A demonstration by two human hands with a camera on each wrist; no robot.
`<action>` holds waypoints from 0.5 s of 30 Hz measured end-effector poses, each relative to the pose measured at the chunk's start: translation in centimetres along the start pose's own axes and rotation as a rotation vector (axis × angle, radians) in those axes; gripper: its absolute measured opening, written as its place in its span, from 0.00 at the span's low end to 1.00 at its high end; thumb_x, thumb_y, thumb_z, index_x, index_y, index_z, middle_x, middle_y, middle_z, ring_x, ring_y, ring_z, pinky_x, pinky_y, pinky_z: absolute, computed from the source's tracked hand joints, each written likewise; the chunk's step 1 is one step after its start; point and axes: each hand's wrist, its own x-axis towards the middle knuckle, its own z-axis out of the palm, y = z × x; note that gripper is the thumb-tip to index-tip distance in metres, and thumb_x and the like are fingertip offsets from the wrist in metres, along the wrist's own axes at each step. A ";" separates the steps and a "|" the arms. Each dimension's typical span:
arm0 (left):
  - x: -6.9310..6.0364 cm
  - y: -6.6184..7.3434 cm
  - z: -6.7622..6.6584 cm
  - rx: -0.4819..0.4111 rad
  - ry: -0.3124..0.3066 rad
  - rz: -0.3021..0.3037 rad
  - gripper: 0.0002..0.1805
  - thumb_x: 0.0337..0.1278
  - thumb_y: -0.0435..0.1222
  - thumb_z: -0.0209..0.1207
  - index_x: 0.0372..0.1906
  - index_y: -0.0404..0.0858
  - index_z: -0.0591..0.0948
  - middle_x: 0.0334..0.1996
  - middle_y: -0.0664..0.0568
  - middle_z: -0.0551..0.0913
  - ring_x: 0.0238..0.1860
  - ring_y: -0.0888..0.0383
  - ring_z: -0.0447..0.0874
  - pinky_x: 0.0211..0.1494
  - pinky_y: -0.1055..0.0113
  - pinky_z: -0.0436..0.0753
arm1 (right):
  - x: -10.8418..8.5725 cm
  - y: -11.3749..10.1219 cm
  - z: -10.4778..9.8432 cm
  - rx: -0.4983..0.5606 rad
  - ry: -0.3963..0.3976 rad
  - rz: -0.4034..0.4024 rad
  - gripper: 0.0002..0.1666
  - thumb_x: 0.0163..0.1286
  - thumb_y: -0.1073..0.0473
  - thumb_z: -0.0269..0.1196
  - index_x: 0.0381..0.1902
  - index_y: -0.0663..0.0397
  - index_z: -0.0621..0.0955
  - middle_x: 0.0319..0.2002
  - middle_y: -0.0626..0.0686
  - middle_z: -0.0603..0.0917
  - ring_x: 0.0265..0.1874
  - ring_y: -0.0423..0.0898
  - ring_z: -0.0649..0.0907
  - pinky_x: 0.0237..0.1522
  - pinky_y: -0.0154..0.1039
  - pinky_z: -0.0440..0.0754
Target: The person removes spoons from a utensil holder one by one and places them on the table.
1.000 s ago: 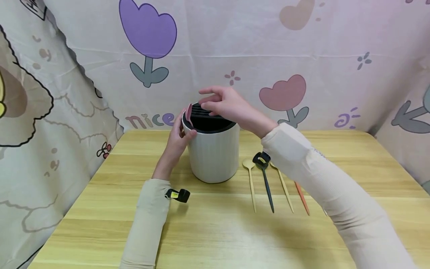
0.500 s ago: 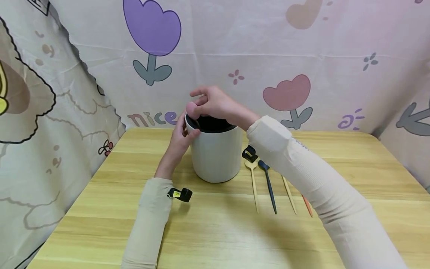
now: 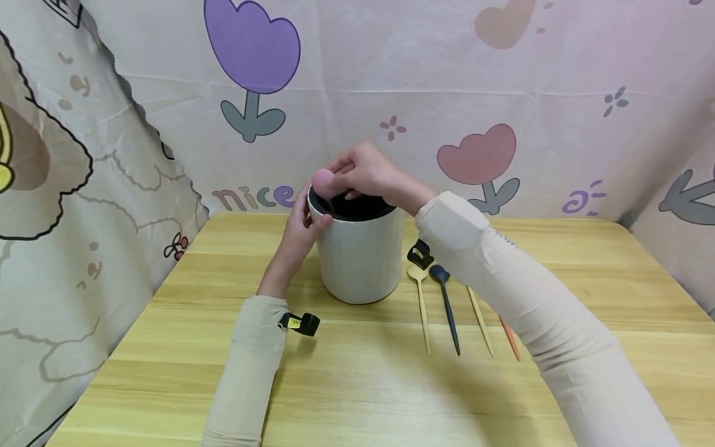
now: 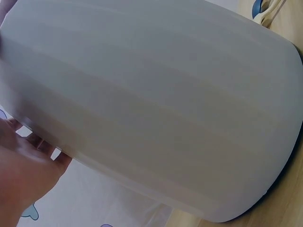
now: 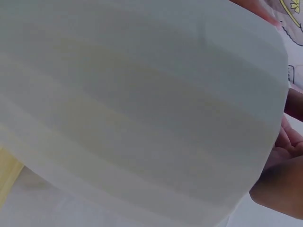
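A tall white container (image 3: 359,261) with a black inner rim stands upright on the table. My left hand (image 3: 297,239) grips its left side near the top, thumb in front and the other fingers partly hidden behind. Over the opening, my right hand (image 3: 368,174) pinches a pink spoon (image 3: 323,184); the round bowl shows above the left rim and the handle is mostly hidden. The container's pale wall (image 4: 151,104) fills most of the left wrist view, and its side (image 5: 142,109) most of the right wrist view.
Right of the container lie a cream spoon (image 3: 421,310) and a dark blue spoon (image 3: 447,304). A cream handle (image 3: 480,320) and an orange handle (image 3: 509,340) lie partly under the right forearm. A patterned cloth (image 3: 357,62) hangs behind the wooden table (image 3: 346,385).
My right hand has moved left and taken hold of the pink spoon at the left rim, its bowl now turned to show round. My left hand keeps its grip on the container.
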 end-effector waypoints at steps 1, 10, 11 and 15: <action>0.0 0.0 0.0 -0.001 0.001 0.004 0.70 0.29 0.75 0.61 0.77 0.44 0.48 0.74 0.50 0.52 0.72 0.54 0.51 0.72 0.50 0.55 | 0.0 0.0 -0.1 0.007 0.004 0.002 0.14 0.67 0.68 0.60 0.49 0.64 0.84 0.41 0.58 0.86 0.29 0.42 0.82 0.30 0.32 0.82; 0.2 -0.3 0.0 -0.011 0.000 0.022 0.70 0.29 0.75 0.62 0.77 0.43 0.49 0.74 0.50 0.52 0.72 0.53 0.52 0.72 0.49 0.54 | -0.1 -0.1 -0.7 0.031 0.033 0.017 0.13 0.67 0.70 0.61 0.48 0.67 0.83 0.39 0.58 0.86 0.24 0.38 0.79 0.26 0.29 0.79; 0.2 -0.3 0.0 -0.011 0.001 0.022 0.70 0.29 0.75 0.62 0.77 0.42 0.48 0.75 0.49 0.52 0.72 0.53 0.51 0.72 0.49 0.54 | -0.2 -0.1 -0.7 0.030 0.036 0.018 0.13 0.67 0.69 0.61 0.49 0.67 0.83 0.39 0.58 0.86 0.24 0.38 0.80 0.26 0.29 0.79; 0.2 -0.4 0.1 -0.011 0.005 0.027 0.71 0.29 0.75 0.62 0.77 0.41 0.49 0.75 0.49 0.52 0.72 0.53 0.51 0.72 0.49 0.53 | -0.6 -0.4 -1.2 0.037 0.047 0.028 0.14 0.67 0.68 0.62 0.50 0.66 0.82 0.40 0.59 0.86 0.25 0.38 0.80 0.28 0.29 0.80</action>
